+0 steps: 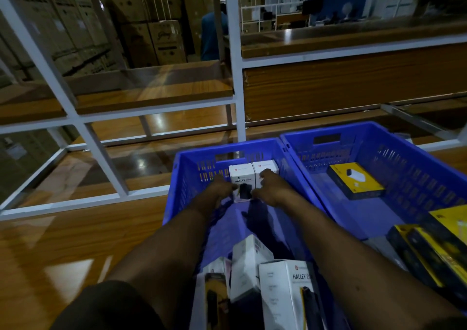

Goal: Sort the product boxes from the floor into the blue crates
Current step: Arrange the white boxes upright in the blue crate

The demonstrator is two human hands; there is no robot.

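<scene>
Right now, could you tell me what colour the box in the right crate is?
Yellow and black, seen in the head view.

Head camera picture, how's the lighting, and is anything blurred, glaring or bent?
Head view: dim overall; glare patches on the glossy wooden floor; shelf frame bowed by the wide lens; near white boxes soft, while the print on the white box between the left hand and right hand is readable.

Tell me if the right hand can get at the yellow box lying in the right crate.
Probably yes. The yellow box lies alone on the open floor of the right crate, uncovered. The right hand is busy at a white box in the left crate.
</scene>
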